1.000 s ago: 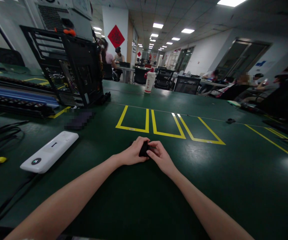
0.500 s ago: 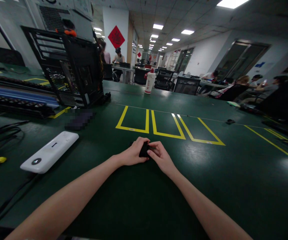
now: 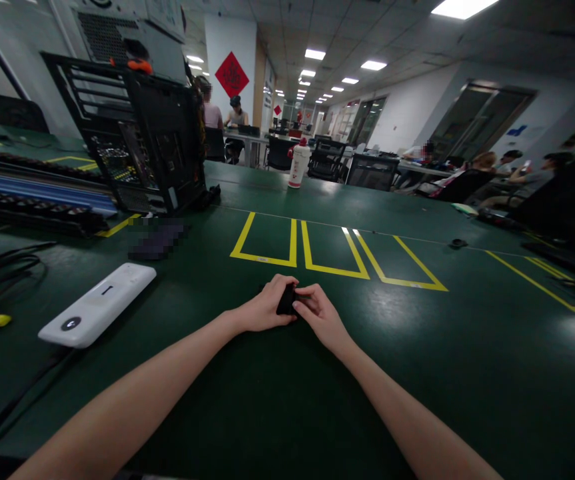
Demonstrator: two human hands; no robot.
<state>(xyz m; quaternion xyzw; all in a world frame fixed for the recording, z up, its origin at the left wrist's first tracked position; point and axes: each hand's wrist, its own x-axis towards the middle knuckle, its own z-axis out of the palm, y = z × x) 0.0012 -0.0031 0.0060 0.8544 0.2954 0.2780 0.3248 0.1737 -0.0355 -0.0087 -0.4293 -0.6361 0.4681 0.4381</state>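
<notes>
Between my hands, low over the green table (image 3: 277, 387), is a small black object (image 3: 286, 301) with a flat face; its kind I cannot make out. My left hand (image 3: 266, 305) is closed around it from the left, thumb at the near side and fingers over the far side, hiding much of it. My right hand (image 3: 320, 317) pinches at its right edge with thumb and fingertips. Just beyond the hands, yellow tape outlines (image 3: 337, 270) mark the table top.
On the left lie a white oblong device (image 3: 100, 303) with a cable, a dark pixelated item (image 3: 156, 241) and black cables (image 3: 4, 270). An open black computer case (image 3: 162, 133) stands behind them. A white bottle (image 3: 298, 165) is farther back, and a small black item (image 3: 458, 243) lies right.
Both hands keep nearly the same pose around the black object. The whole view has shifted only very slightly.
</notes>
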